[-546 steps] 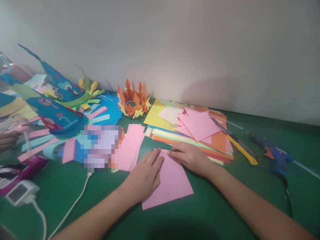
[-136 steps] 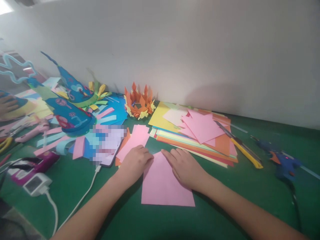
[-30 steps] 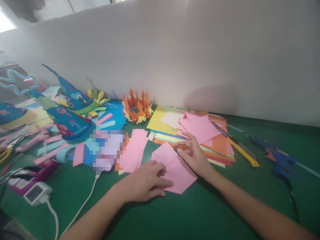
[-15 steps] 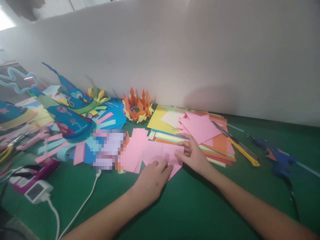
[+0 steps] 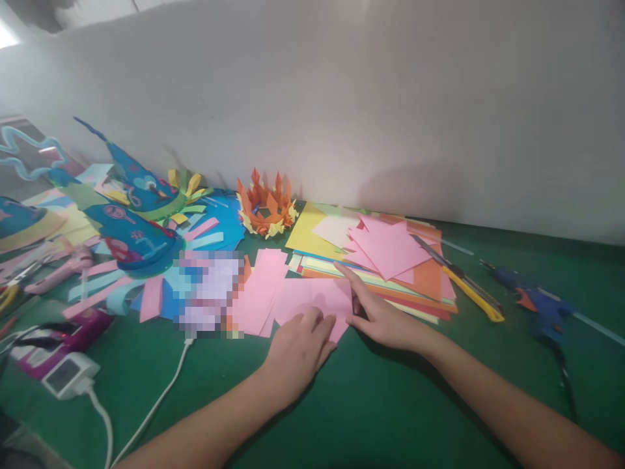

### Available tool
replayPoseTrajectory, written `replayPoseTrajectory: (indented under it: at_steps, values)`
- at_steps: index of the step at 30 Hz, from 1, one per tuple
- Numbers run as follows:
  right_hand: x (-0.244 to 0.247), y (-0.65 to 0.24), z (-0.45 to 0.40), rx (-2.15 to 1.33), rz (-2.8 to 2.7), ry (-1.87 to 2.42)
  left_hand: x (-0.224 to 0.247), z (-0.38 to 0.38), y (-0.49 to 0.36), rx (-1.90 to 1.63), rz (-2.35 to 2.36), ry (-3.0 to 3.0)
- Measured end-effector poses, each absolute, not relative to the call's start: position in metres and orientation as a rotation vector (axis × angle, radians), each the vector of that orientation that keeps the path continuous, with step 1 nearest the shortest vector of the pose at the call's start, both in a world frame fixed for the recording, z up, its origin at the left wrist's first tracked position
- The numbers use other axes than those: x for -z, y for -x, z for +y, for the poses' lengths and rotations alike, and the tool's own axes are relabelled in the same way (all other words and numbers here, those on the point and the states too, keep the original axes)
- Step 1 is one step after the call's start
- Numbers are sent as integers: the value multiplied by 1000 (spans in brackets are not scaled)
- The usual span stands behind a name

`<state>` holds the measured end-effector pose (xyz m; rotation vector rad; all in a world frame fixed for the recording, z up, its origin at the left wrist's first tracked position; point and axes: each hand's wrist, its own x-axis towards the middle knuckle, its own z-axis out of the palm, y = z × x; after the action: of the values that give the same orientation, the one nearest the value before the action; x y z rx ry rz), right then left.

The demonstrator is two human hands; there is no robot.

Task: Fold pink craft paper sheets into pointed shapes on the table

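A pink sheet of paper [image 5: 336, 293], folded and with a faint crease, lies on the green tabletop in front of me. My left hand [image 5: 299, 345] rests over its near side, bent fingers bunched and pressing it down; the near-left part of the sheet is under this hand. At the sheet's right edge is my right hand [image 5: 378, 316], its index finger stretched forward and its thumb apart, touching the paper's side. Its other fingers are partly hidden. Left of the sheet lie several pink paper strips [image 5: 258, 293].
Coloured sheets [image 5: 424, 286] are stacked behind, topped by pink squares [image 5: 388, 247]. A yellow utility knife [image 5: 471, 290] and a blue glue gun [image 5: 541, 309] lie right. An orange paper crown [image 5: 266, 205], blue cone hats [image 5: 131, 234], scissors [image 5: 12, 293] and a white cable [image 5: 163, 397] are leftward.
My right hand has shifted slightly nearer along the paper's right edge, and its index finger has straightened. My left hand stays pressed on the sheet. The whole view has drifted slightly.
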<state>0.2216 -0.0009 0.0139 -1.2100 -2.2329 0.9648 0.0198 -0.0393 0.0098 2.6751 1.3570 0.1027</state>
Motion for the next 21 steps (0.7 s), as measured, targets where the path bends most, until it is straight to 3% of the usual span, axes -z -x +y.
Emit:
replayPoseTrajectory:
  at_steps: [16, 21]
  values:
    - [-6, -209, -3, -980, -1954, 1267, -14, -40, -10, -219, 1119, -2523]
    - [-11, -210, -6, -924, -2104, 1295, -13, -40, -16, -142, 1201, -2476]
